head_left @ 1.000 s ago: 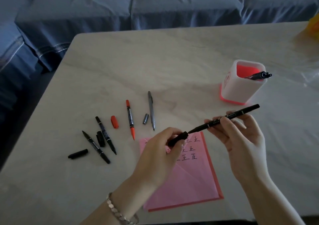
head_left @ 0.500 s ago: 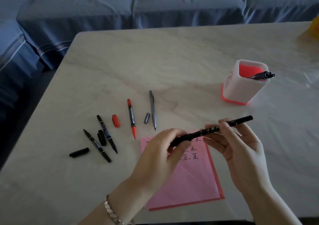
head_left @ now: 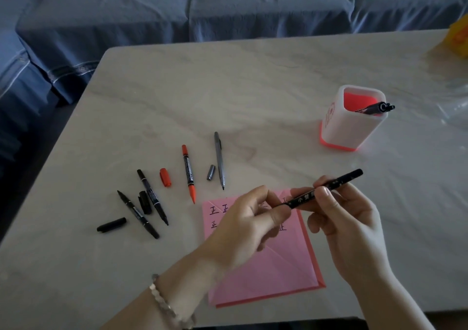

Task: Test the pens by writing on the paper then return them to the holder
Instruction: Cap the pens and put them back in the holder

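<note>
Hands have closed in on each other since a second ago, so less of the black pen (head_left: 339, 181) shows between them now. Head cam view: my left hand (head_left: 243, 226) pinches the pen's lower-left end between thumb and fingertips. My right hand (head_left: 347, 226) has its fingers curled round the barrel, with the far end poking out toward the upper right. The pen sits just above the top edge of the pink paper (head_left: 278, 274), which lies on the counter (head_left: 253, 89) at lower centre with characters written on it.

The white holder (head_left: 336, 129) stands at the right with one dark pen (head_left: 374, 108) leaning in it. Left of the paper lie a grey pen (head_left: 219, 157), a red marker (head_left: 188, 172), two black markers (head_left: 152, 195) and some loose caps (head_left: 165, 177).
</note>
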The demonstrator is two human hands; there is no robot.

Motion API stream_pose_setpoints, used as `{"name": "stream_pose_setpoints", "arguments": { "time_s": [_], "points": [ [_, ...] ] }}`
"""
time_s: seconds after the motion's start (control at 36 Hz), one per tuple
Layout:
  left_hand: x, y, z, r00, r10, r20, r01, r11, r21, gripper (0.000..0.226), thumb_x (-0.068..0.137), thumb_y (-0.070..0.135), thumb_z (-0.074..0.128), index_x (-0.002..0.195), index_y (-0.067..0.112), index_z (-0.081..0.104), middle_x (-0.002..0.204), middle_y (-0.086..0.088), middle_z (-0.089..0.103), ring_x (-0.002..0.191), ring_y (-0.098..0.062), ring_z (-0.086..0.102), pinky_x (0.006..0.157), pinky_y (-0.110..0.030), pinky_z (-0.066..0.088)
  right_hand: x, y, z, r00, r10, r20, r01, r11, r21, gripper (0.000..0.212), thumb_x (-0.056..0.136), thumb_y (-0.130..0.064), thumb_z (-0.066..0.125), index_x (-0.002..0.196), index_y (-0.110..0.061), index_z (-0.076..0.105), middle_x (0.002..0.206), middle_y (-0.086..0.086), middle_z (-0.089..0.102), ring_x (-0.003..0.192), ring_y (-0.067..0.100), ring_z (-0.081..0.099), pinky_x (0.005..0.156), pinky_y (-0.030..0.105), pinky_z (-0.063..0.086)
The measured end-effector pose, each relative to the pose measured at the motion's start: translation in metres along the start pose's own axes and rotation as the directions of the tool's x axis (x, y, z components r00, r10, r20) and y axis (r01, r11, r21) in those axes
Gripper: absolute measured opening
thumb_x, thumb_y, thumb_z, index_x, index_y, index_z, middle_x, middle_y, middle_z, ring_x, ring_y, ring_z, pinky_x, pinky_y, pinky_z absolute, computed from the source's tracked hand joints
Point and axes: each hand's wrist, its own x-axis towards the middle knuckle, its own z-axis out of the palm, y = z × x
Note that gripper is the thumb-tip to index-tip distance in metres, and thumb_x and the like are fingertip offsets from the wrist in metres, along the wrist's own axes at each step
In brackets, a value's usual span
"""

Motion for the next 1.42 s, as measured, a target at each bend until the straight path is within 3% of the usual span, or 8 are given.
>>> {"name": "stream_pose_setpoints", "arguments": {
  "time_s": [0.11,0.36,0.5,0.61,0.75,0.86,1.17,1.42],
  "points": [
    [0.005,0.001,-0.001,0.989,-0.116,0.090,0.125,0.987,-0.104,0.021,0.092,0.013,0.049,0.074,0.012,0.040,0.043,0.008,0.031,0.040,-0.009,0.022,0.040,-0.018,0.018,0.002,0.006,0.001,0.999,0.012,-0.043,-0.012,1.000,0.018,0.028,0.061,-0.039,0.071,0.074,-0.016,0.062,0.073,0.011,0.073,0.058,0.014,0.067,0.041,0.016,0.043],
    [0.017,-0.016,0.000,0.916,0.396,0.055,-0.304,0.598,0.741,0.021,0.094,0.038,0.041,0.084,0.020,0.037,0.054,0.009,0.039,0.047,-0.009,0.038,0.045,-0.018,0.028,0.005,0.013,0.003,0.964,0.098,-0.246,-0.104,0.995,-0.010,0.012,0.089,-0.005,0.051,0.080,-0.004,0.060,0.073,0.008,0.074,0.063,0.014,0.070,0.039,0.016,0.041],
    [0.032,-0.024,-0.010,0.955,0.297,-0.021,-0.159,0.568,0.807,0.031,0.091,0.049,0.035,0.099,0.022,0.048,0.075,0.008,0.048,0.065,-0.008,0.046,0.057,-0.023,0.038,0.020,0.015,0.004,0.968,0.032,-0.250,-0.087,0.974,-0.210,0.009,0.084,-0.008,0.061,0.075,-0.009,0.065,0.067,0.002,0.073,0.067,0.015,0.071,0.050,0.018,0.052],
    [0.044,-0.028,-0.034,0.939,0.308,-0.151,-0.013,0.471,0.882,0.038,0.094,0.039,0.040,0.128,0.022,0.042,0.116,0.005,0.049,0.107,-0.011,0.047,0.090,-0.024,0.041,0.053,-0.007,-0.015,0.901,-0.292,-0.320,0.133,0.889,-0.437,0.014,0.080,-0.013,0.067,0.072,-0.025,0.065,0.061,-0.007,0.070,0.063,0.011,0.068,0.062,0.022,0.055],
    [0.057,-0.026,-0.063,0.876,0.342,-0.339,0.229,0.324,0.918,0.045,0.091,0.029,0.052,0.130,0.010,0.040,0.119,-0.010,0.049,0.102,-0.024,0.054,0.076,-0.026,0.041,0.102,-0.048,-0.043,0.591,-0.761,-0.267,0.326,0.528,-0.784,0.014,0.080,-0.023,0.063,0.093,-0.026,0.065,0.091,0.007,0.069,0.080,0.021,0.065,0.074,0.036,0.054],
    [0.067,-0.016,-0.072,0.874,0.236,-0.424,0.389,0.181,0.903,0.033,0.093,0.034,0.047,0.111,0.006,0.046,0.115,-0.013,0.051,0.106,-0.029,0.050,0.076,-0.033,0.041,0.135,-0.058,-0.049,0.667,-0.705,-0.241,0.172,0.461,-0.871,0.019,0.079,-0.019,0.057,0.096,-0.018,0.066,0.092,0.006,0.070,0.080,0.022,0.065,0.078,0.041,0.053],
    [0.090,-0.012,-0.070,0.881,0.049,-0.471,0.411,0.414,0.812,0.026,0.089,0.030,0.055,0.091,0.005,0.050,0.097,-0.013,0.061,0.091,-0.030,0.058,0.066,-0.030,0.037,0.142,-0.044,-0.053,0.809,-0.518,-0.279,-0.045,0.419,-0.907,0.036,0.080,-0.009,0.054,0.114,-0.015,0.061,0.112,0.012,0.065,0.104,0.032,0.056,0.088,0.035,0.043],
    [0.101,-0.022,-0.070,0.859,-0.033,-0.510,0.454,0.507,0.732,0.029,0.087,0.018,0.057,0.068,0.008,0.038,0.076,-0.009,0.054,0.080,-0.029,0.053,0.061,-0.028,0.036,0.066,0.004,-0.046,0.884,-0.430,-0.187,0.072,0.517,-0.853,0.031,0.076,-0.002,0.062,0.103,-0.018,0.060,0.087,-0.004,0.064,0.067,0.014,0.059,0.066,0.027,0.048]
  ]
}}
